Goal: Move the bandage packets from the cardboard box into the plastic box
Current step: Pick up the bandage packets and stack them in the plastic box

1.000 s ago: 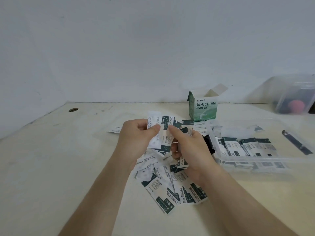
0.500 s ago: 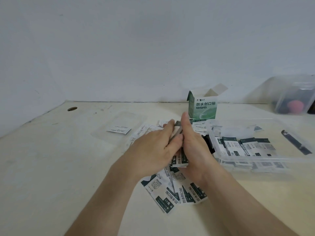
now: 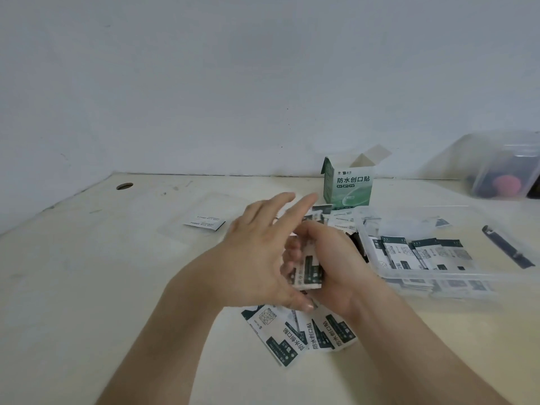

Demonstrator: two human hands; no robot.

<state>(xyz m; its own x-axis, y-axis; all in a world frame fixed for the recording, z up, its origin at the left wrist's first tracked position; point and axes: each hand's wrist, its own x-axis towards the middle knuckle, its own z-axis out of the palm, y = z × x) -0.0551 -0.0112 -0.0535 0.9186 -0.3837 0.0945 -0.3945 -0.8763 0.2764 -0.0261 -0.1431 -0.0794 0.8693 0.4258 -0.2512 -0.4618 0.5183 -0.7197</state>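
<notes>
Pale wood of the table (image 3: 73,287) lies bare across the whole lower left of the frame, and there we have the most open room. Nearest us, at bottom centre, loose packets (image 3: 292,331) fan out flat with corners overlapping, partly hidden under our wrists. Just above them our right hand (image 3: 339,267) curls round a stack of packets (image 3: 309,270) held on edge, fingers and thumb wrapped about its sides. Our left hand (image 3: 257,258) stands at the stack's left side, fingers straight and slightly spread, blurred at the tips, thumb pointing down; we cannot tell whether it presses the stack. Right of centre the plastic box (image 3: 438,277) sits just beside the right hand, with sorted packets (image 3: 420,254) lying inside its near rim. A single packet (image 3: 204,223) lies well apart at centre left. Farther back the cardboard box (image 3: 347,182) stands upright near the wall, flaps open, just behind the plastic box's far left corner.
</notes>
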